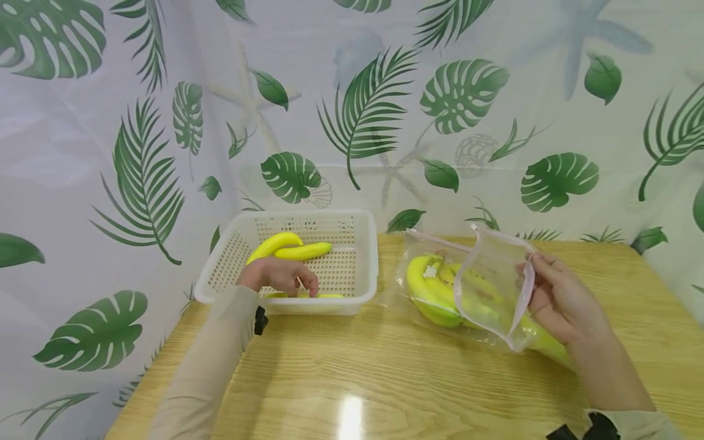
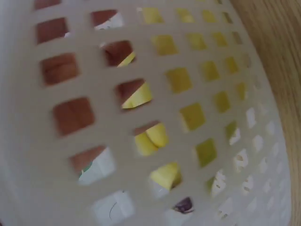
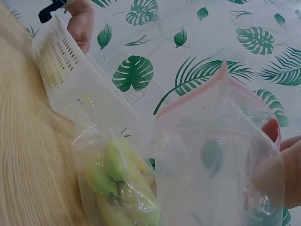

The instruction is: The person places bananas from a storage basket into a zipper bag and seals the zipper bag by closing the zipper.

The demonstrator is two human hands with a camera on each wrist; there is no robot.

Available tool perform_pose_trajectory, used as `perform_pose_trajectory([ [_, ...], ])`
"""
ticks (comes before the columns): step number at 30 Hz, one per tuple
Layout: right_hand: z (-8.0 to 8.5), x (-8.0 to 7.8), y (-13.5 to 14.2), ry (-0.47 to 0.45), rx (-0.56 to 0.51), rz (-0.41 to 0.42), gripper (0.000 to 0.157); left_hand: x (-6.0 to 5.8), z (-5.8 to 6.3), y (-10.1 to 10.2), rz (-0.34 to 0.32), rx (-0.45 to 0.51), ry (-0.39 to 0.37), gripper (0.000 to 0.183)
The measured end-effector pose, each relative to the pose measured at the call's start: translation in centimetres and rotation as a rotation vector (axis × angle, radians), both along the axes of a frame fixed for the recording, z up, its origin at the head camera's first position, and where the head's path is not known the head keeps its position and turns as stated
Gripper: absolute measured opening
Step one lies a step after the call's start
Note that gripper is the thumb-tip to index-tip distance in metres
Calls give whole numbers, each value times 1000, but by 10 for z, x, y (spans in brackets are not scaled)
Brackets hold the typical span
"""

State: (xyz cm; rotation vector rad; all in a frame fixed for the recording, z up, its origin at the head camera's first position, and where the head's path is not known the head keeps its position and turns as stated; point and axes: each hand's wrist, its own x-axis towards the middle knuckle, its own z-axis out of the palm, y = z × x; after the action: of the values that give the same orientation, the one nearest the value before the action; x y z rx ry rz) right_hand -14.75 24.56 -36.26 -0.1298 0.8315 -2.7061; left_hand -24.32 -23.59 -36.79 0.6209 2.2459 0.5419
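Observation:
My left hand (image 1: 280, 276) is inside a white perforated plastic basket (image 1: 370, 260), fingers bent down at a yellow banana (image 1: 331, 296) along the front wall. The wall hides the fingertips, so I cannot tell whether they grip it. In the left wrist view, parts of the hand (image 2: 73, 115) and yellow fruit (image 2: 178, 80) show through the holes. Two more bananas (image 1: 304, 250) lie farther back. At the right, my right hand (image 1: 566, 305) pinches the pink-edged mouth of a clear zip bag (image 1: 526, 293), holding it apart. Several bananas (image 1: 431, 293) with greenish tips lie in the bag.
Both containers stand on a wood-grain table (image 1: 352, 366), the basket left of the bag. A white backdrop (image 1: 385, 140) printed with green leaves rises behind the table and along its left side. Dark straps (image 1: 261, 320) sit at the wrists.

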Motion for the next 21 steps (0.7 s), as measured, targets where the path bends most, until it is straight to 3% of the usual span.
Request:
perform_pose_trajectory([
  [3, 0, 1, 1, -12, 13, -9, 16, -1, -6, 0, 11, -50, 4, 53],
  [9, -1, 2, 3, -37, 17, -24, 16, 0, -14, 1, 35, -47, -17, 51],
  [14, -4, 1, 4, -34, 4, -29, 15, 2, -18, -2, 58, -37, 19, 61],
  [21, -7, 1, 4, -30, 3, -36, 14, 2, -24, -2, 111, -8, 70, 61],
])
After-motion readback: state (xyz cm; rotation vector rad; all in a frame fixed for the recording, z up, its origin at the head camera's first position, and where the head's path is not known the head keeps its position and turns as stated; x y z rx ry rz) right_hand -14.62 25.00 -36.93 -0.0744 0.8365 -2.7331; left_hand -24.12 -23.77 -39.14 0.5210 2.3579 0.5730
